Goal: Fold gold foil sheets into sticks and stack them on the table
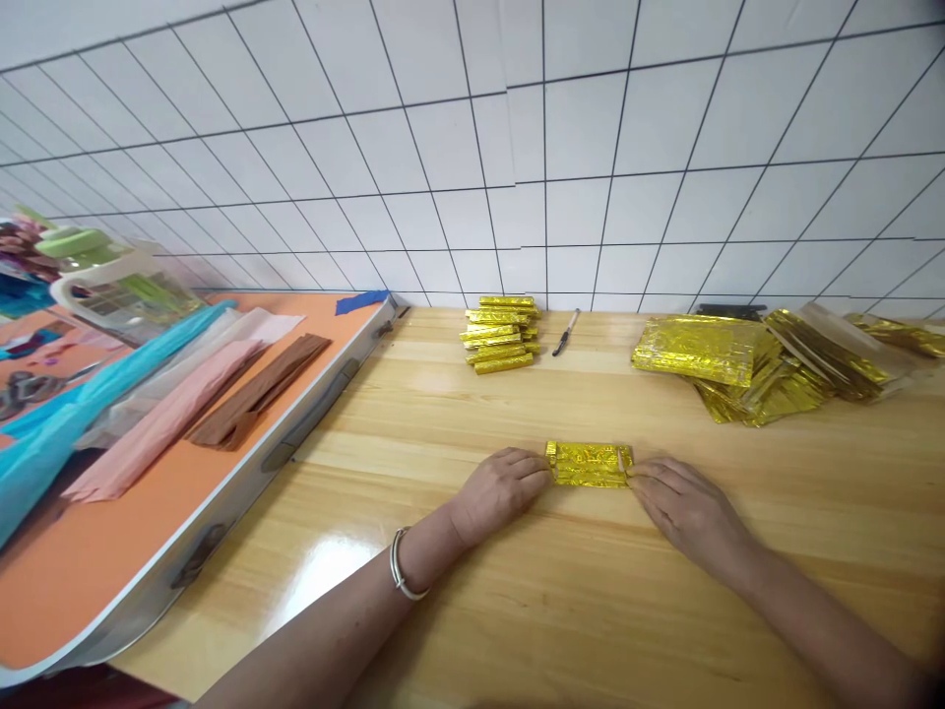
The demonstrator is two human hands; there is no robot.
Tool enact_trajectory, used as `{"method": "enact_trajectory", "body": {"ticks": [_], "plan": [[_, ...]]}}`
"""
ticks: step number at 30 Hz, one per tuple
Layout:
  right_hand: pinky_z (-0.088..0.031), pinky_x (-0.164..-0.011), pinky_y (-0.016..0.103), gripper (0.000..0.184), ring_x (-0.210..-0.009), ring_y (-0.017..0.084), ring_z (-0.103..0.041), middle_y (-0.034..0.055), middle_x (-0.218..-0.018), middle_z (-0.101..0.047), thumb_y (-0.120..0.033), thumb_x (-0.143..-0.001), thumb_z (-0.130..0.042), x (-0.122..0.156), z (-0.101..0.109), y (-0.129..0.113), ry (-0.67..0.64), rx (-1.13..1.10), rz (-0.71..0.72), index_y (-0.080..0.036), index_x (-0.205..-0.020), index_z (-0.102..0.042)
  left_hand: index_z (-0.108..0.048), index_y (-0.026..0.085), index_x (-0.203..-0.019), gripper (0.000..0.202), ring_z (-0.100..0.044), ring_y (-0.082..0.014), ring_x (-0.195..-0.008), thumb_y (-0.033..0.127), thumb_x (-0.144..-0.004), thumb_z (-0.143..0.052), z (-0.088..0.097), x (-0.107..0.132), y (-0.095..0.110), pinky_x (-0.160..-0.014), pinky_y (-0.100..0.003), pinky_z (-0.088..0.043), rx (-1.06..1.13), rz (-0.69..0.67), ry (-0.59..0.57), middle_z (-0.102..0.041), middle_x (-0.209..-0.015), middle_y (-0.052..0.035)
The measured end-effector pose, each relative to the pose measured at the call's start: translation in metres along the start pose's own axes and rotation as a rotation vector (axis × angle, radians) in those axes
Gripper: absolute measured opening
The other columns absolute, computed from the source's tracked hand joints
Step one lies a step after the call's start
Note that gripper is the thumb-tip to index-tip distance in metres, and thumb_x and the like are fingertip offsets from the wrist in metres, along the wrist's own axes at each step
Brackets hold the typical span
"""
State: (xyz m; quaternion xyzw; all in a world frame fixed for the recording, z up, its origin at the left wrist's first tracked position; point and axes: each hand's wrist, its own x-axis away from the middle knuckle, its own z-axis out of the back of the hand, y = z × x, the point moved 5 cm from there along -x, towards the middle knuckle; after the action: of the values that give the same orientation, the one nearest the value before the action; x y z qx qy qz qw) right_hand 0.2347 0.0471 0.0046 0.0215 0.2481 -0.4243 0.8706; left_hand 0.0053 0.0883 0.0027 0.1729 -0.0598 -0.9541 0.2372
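Note:
A shiny gold foil sheet [591, 465], partly folded or rolled, lies flat on the wooden table between my two hands. My left hand [506, 489] grips its left end with the fingers closed together; a silver bangle circles that wrist. At the opposite end, my right hand [683, 507] pinches the sheet's edge between thumb and fingers. Farther back is a small stack of rolled gold foil pieces [500, 337]. To the right lies a heap of flat gold foil sheets [694, 352], some of them in clear plastic.
A pen [566, 333] lies near the tiled wall [583, 128]. On the left, an orange-topped table [243, 473] with a raised edge carries brown crepe paper [258, 392], pink and blue strips, scissors [33, 392] and a green-lidded bottle [78, 246].

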Motion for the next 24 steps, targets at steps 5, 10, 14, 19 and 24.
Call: {"method": "enact_trajectory", "body": {"ticks": [5,10,14,19,24], "plan": [[-0.049,-0.088,0.038,0.019,-0.094,0.018,-0.060,0.0060,-0.095,-0.068,-0.014,-0.087,-0.050,-0.006,0.006,0.003,0.001,-0.097,-0.021,-0.019,-0.098,-0.064,-0.056,0.017,-0.105,0.021,-0.056,-0.0159,-0.107,0.016,-0.093,-0.038,0.002,-0.002,0.003,-0.090,-0.032,-0.042,-0.018,-0.004,-0.002,-0.062,-0.116,-0.0067],[-0.049,-0.085,0.037,0.019,-0.093,0.018,-0.060,0.0050,-0.094,-0.069,-0.015,-0.087,-0.050,-0.008,0.010,0.003,0.007,-0.114,-0.014,-0.021,-0.099,-0.064,-0.055,0.018,-0.106,0.021,-0.056,-0.0160,-0.104,0.016,-0.094,-0.038,0.007,-0.003,0.008,-0.091,-0.034,-0.038,-0.053,-0.023,0.004,-0.064,-0.113,-0.0068],[-0.048,-0.082,0.036,0.018,-0.089,0.018,-0.059,0.0051,-0.090,-0.068,-0.017,-0.088,-0.049,-0.009,0.008,0.010,-0.011,-0.180,-0.071,-0.020,-0.099,-0.062,-0.055,0.018,-0.105,0.021,-0.056,-0.0161,-0.104,0.016,-0.094,-0.039,0.006,-0.004,0.007,-0.089,-0.033,-0.036,0.006,0.035,0.016,-0.065,-0.110,-0.0064],[-0.047,-0.070,0.032,0.017,-0.080,0.017,-0.058,0.0037,-0.084,-0.064,-0.025,-0.090,-0.046,-0.012,0.002,0.021,-0.102,-0.266,-0.267,-0.022,-0.096,-0.061,-0.055,0.018,-0.100,0.020,-0.059,-0.0169,-0.095,0.010,-0.090,-0.040,0.002,-0.004,0.002,-0.083,-0.034,-0.035,0.015,0.223,0.037,-0.067,-0.097,-0.0063],[-0.046,-0.072,0.032,0.016,-0.082,0.018,-0.056,0.0040,-0.086,-0.063,-0.027,-0.091,-0.043,-0.012,-0.002,0.021,-0.133,-0.323,-0.325,-0.023,-0.095,-0.059,-0.054,0.018,-0.100,0.017,-0.057,-0.0178,-0.104,0.014,-0.091,-0.041,0.002,-0.006,0.009,-0.083,-0.035,-0.035,-0.045,0.179,0.009,-0.066,-0.104,-0.0061]]}}
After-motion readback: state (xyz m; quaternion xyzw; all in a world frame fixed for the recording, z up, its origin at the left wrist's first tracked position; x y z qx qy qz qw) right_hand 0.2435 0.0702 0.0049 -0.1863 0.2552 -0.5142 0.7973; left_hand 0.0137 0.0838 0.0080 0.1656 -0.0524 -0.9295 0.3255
